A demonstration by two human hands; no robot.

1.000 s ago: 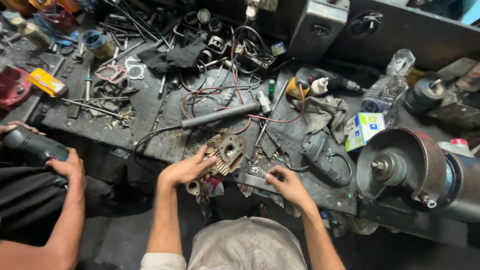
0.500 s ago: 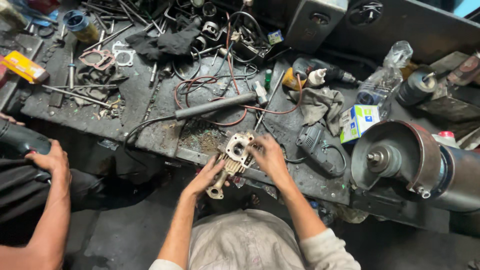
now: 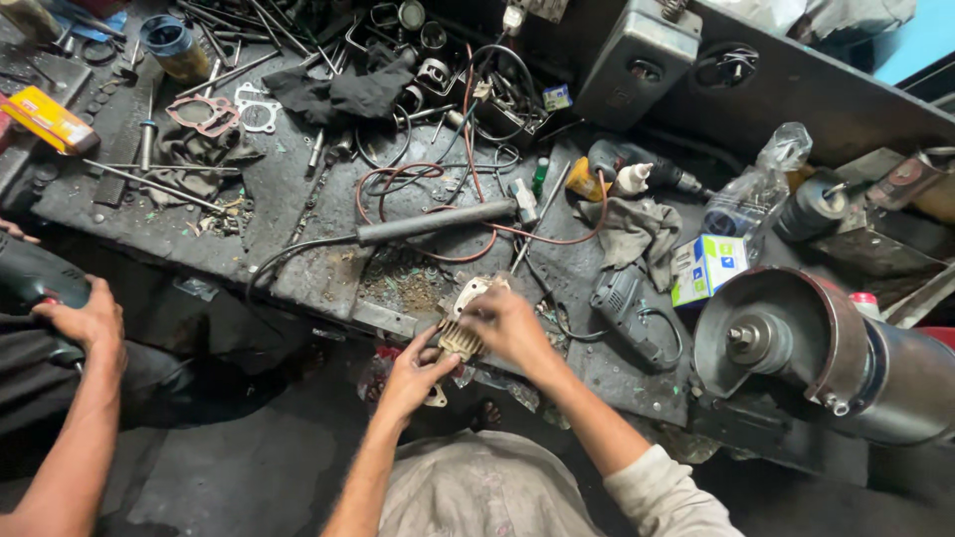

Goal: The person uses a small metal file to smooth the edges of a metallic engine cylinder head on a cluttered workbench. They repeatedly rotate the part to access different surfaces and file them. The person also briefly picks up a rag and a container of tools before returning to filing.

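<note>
A small finned metal engine part point(image 3: 460, 336) sits between both my hands at the near edge of the dirty workbench point(image 3: 298, 239). My left hand point(image 3: 413, 370) grips its lower end from below. My right hand point(image 3: 507, 323) covers its top, fingers curled around it. Part of the piece is hidden under my right fingers. Another person's hand point(image 3: 85, 320) at the left rests on a dark power tool point(image 3: 35, 288).
A bench grinder point(image 3: 796, 348) stands at the right. A long grey tube point(image 3: 433, 221), red wires point(image 3: 477, 179), a black drill point(image 3: 637, 169), rags point(image 3: 637, 229), a small blue-green box point(image 3: 708, 267), a yellow box point(image 3: 48, 117) and several loose tools litter the bench.
My right hand moved from the bench edge onto the finned part. Both hands now hold it closer to me, and the view has shifted slightly.
</note>
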